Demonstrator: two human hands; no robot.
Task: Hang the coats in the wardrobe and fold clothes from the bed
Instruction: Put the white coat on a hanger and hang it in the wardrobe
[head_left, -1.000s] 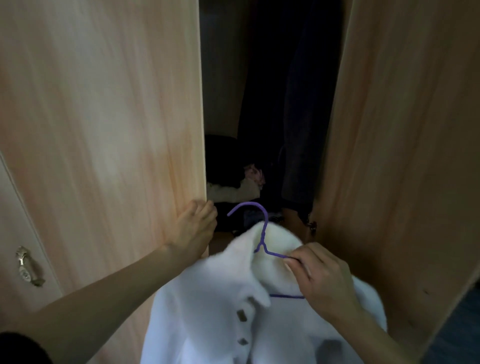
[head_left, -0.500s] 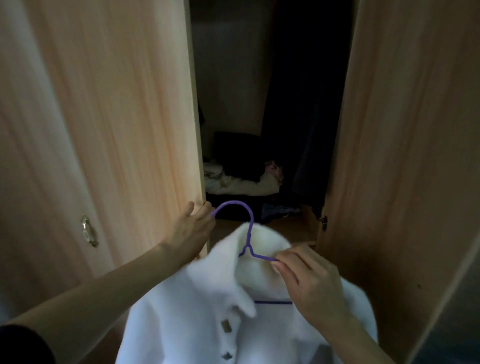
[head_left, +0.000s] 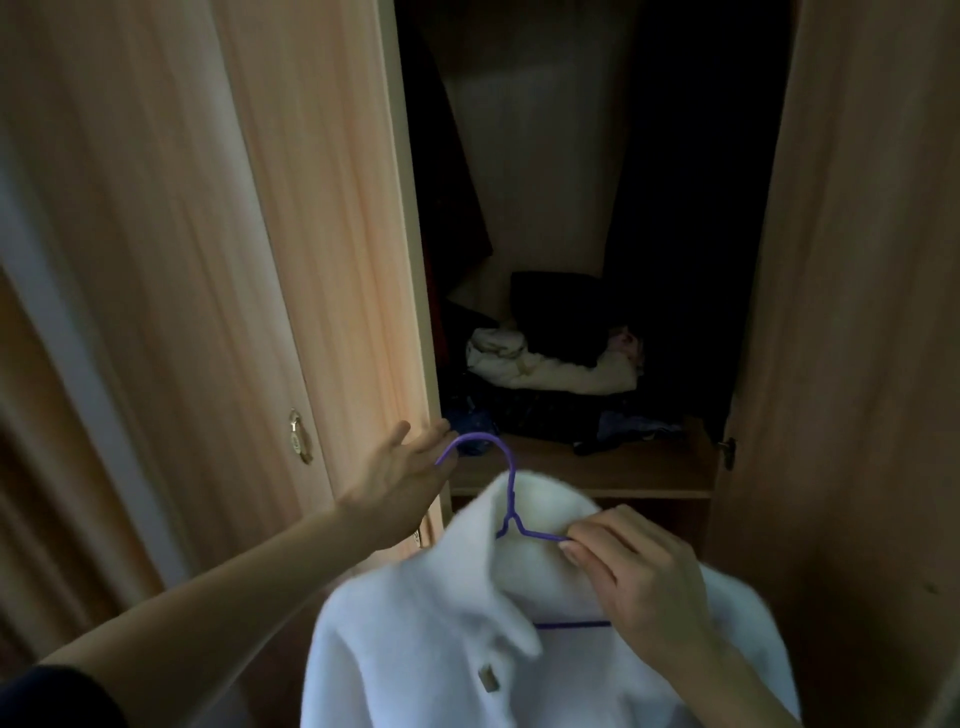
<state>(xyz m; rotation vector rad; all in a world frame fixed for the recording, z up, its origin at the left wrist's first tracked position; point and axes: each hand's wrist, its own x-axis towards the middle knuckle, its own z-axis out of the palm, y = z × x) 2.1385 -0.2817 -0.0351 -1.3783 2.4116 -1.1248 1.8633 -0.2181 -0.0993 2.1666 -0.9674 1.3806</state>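
Note:
A fluffy white coat (head_left: 447, 623) with buttons hangs on a purple wire hanger (head_left: 506, 478) in front of the open wardrobe. My right hand (head_left: 634, 577) pinches the hanger's right shoulder wire at the collar. My left hand (head_left: 400, 478) reaches forward with straight fingers and rests against the edge of the left wardrobe door (head_left: 311, 260), just behind the hanger's hook. The wardrobe's inside (head_left: 545, 182) is dark, and no rail shows in the frame.
The right wardrobe door (head_left: 857, 312) stands open beside me. Folded clothes, white and dark (head_left: 550, 369), are piled on the wardrobe's lower shelf (head_left: 623, 478). Dark garments (head_left: 691, 234) hang at the right inside. A brass handle (head_left: 297, 436) sits on the left door.
The left door has swung further open under my left hand, widening the gap. My view has risen, showing more of the wardrobe's inside. The coat stays in my right hand.

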